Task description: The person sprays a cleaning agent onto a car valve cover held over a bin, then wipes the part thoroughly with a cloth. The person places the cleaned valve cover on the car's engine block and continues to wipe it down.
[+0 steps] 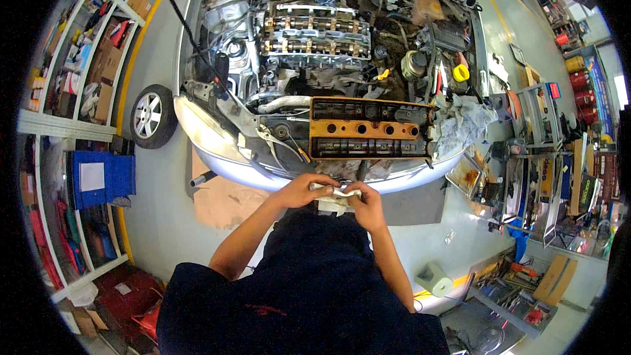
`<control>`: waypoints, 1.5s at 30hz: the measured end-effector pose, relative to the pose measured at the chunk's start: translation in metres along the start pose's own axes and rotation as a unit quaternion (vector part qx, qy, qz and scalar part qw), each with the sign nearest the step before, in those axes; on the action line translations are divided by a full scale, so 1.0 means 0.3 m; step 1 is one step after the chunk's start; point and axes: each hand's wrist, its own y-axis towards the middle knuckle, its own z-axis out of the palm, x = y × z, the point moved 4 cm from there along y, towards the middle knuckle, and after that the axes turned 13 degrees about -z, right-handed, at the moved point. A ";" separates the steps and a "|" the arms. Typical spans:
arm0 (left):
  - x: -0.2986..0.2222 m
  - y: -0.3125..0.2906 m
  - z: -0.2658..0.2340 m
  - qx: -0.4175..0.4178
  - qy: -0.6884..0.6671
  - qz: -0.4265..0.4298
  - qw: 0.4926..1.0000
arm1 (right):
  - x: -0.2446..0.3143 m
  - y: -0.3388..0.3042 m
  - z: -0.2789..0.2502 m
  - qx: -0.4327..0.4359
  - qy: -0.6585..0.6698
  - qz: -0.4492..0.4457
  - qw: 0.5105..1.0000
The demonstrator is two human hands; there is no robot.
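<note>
Close to my body, just off the front bumper, my left hand [300, 190] and my right hand [367, 206] both pinch a crumpled white wipe or paper towel [340, 192] between them. Part of it hangs below my fingers. Just ahead lies a valve cover [365, 129], its hollow inside facing up, brown-orange along the middle and rim. It rests across the car's front edge and neither hand touches it. Beyond it is the uncovered engine [315, 34], with its camshafts showing. Left of the cover lie tools that look like pliers [268, 141].
Crumpled grey-blue rags [463, 121] lie right of the cover, below a yellow cap [461, 73]. The bumper [230, 172] curves before me. A wheel [152, 116] leans at left near shelving [66, 128]. A paper roll [434, 280] and a stained tray [465, 176] are at right.
</note>
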 end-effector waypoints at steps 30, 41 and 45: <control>-0.208 -0.061 0.060 -0.208 0.133 -0.016 0.969 | 0.104 0.030 -0.030 0.000 -0.060 0.027 0.998; -0.254 -0.095 0.190 -0.399 0.375 0.181 0.817 | 0.005 -0.006 0.047 -0.100 -0.013 0.036 0.994; -0.268 -0.136 0.210 -0.364 0.327 0.184 0.852 | 0.022 -0.019 0.063 -0.157 0.173 0.134 0.963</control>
